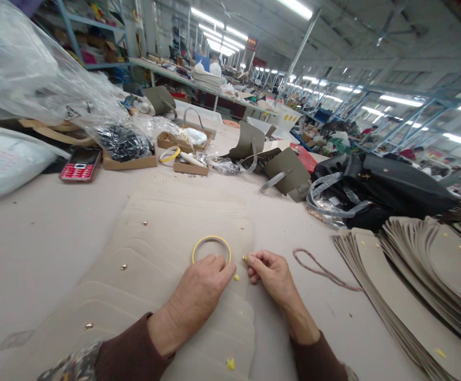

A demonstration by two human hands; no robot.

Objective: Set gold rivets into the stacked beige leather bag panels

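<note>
My left hand is closed on the near side of a roll of yellow tape, over the overlapping beige pieces on the table. To its right, my right hand pinches a small bit of yellow tape beside a small metal stud at the right edge of the pieces. A yellow scrap lies between the hands, and another sits lower down. More gold studs show along the left part of the pieces.
Stacked beige strips fill the right side. A brown cord loop lies beside my right hand. Behind are a black bag, olive pieces, small cardboard boxes, a red-keyed phone and plastic wrapping.
</note>
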